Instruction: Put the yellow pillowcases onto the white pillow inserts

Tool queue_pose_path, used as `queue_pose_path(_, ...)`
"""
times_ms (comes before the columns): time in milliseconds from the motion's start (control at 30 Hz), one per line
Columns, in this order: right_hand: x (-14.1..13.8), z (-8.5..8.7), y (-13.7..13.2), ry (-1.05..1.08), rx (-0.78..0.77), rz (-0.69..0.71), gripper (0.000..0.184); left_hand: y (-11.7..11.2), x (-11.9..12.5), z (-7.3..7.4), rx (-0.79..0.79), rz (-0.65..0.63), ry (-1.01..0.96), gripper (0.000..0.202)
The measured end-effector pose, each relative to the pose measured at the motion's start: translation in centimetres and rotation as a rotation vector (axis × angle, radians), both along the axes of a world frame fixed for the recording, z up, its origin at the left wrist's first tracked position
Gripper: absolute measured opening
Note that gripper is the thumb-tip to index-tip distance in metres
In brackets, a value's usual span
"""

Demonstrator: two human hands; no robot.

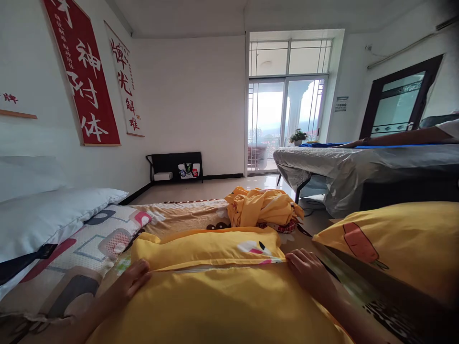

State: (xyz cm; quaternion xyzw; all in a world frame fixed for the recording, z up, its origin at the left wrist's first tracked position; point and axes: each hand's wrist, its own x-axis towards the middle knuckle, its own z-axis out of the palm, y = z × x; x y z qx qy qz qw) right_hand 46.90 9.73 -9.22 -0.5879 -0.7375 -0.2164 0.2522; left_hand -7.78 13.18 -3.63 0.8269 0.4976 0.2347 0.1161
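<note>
A plump yellow pillow (222,306) lies right in front of me, with a seam or zip line running across its far end. Beyond that line, a flap-like yellow end (211,248) carries a white, pink and black print. My left hand (134,279) has its fingers closed on the pillow's far left corner. At the far right corner, my right hand (310,272) pinches the yellow fabric, its fingertips partly hidden by the cloth. A crumpled yellow cloth bundle (263,208) rests just past the pillow.
On the left lie a white pillow (71,210) and a patterned pillow (103,234). A yellow pillow with a carrot print (401,243) sits in a cardboard box at right. Behind it, another person's arm (405,136) rests on a plastic-covered table (322,160).
</note>
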Motion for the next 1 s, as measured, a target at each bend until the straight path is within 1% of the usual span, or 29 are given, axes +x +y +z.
queue_pose_path(67,-0.1,0.1,0.1,-0.011,-0.085,0.012,0.026,-0.3,-0.5,-0.4,-0.012,0.02,-0.022,0.031)
queue_pose_path(133,-0.6,0.4,0.0,0.016,-0.233,0.045,0.027,-0.4,-1.1,-0.9,0.003,0.038,-0.03,0.029)
queue_pose_path(200,-1.6,1.1,-0.5,0.066,-0.322,0.069,0.027,-0.4,-1.6,-1.3,0.035,0.037,-0.013,0.03)
queue_pose_path(267,-3.2,2.6,-1.3,0.126,-0.301,0.113,0.028,-0.2,-2.0,-1.7,0.067,0.03,0.002,0.032)
queue_pose_path(367,-6.8,5.3,-3.0,0.201,-0.194,0.242,0.045,0.1,-2.1,-2.0,0.107,0.037,-0.014,0.034)
queue_pose_path(400,-8.2,5.9,-3.5,0.207,-0.188,0.288,0.049,0.1,-2.1,-2.1,0.129,0.045,-0.012,0.034)
queue_pose_path(433,-9.6,6.2,-4.0,0.201,-0.213,0.34,0.053,0.1,-2.0,-2.2,0.158,0.053,-0.005,0.035)
queue_pose_path(500,-11.9,5.8,-4.4,0.168,-0.351,0.45,0.061,0.0,-1.9,-2.2,0.225,0.071,0.024,0.036)
queue_pose_path(567,-13.4,4.3,-4.3,0.146,-0.541,0.528,0.064,-0.3,-1.8,-2.2,0.258,0.091,0.053,0.035)
queue_pose_path(600,-13.8,3.5,-4.1,0.146,-0.622,0.543,0.063,-0.4,-1.8,-2.2,0.252,0.098,0.065,0.034)
queue_pose_path(667,-13.9,2.0,-3.6,0.16,-0.712,0.547,0.061,-0.6,-1.7,-2.2,0.207,0.107,0.085,0.031)
queue_pose_path(700,-13.8,1.6,-3.4,0.17,-0.725,0.544,0.061,-0.7,-1.6,-2.2,0.18,0.108,0.095,0.03)
queue_pose_path(767,-13.4,1.8,-3.2,0.183,-0.724,0.543,0.06,-0.8,-1.4,-2.2,0.149,0.117,0.12,0.028)
queue_pose_path(800,-13.3,2.3,-3.3,0.184,-0.717,0.543,0.058,-1.0,-1.2,-2.1,0.162,0.128,0.131,0.026)
queue_pose_path(867,-13.3,3.7,-3.5,0.171,-0.687,0.533,0.055,-1.7,-0.2,-1.6,0.248,0.14,0.148,0.024)
queue_pose_path(900,-13.6,4.5,-3.5,0.16,-0.654,0.527,0.054,-2.2,0.7,-1.1,0.303,0.121,0.156,0.027)
queue_pose_path(933,-14.1,5.2,-3.5,0.147,-0.608,0.522,0.054,-2.9,1.7,-0.6,0.346,0.071,0.167,0.033)
queue_pose_path(967,-14.8,5.7,-3.4,0.136,-0.554,0.518,0.052,-3.5,3.0,-0.1,0.37,0.002,0.178,0.04)
queue_pose_path(1000,-15.7,6.0,-3.2,0.127,-0.501,0.516,0.051,-4.0,4.5,0.4,0.354,-0.083,0.198,0.044)
